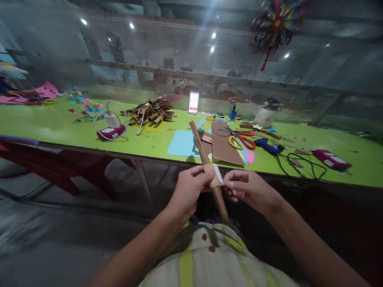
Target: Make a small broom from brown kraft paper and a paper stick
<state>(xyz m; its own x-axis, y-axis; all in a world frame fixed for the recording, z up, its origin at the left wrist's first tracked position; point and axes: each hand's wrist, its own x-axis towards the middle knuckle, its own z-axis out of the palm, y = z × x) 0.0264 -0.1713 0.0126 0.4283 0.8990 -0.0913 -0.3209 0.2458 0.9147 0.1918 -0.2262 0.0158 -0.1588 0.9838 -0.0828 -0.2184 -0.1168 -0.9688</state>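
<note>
My left hand is closed round a slim rolled tube of brown paper, its thumb pressing on a light tan paper band wrapped about the middle. The tube slants away from me, yellow string showing along its upper part and at its near end. A white strip stands off the band's right edge. My right hand pinches at the strip's lower end with thumb and forefinger. Both hands are above my lap, just in front of the green table.
Scissors with yellow and red handles lie on brown cardboard, beside light blue paper. A blue glue gun and its cable are to the right. Brown rolls, a purple power block and a kettle stand farther back.
</note>
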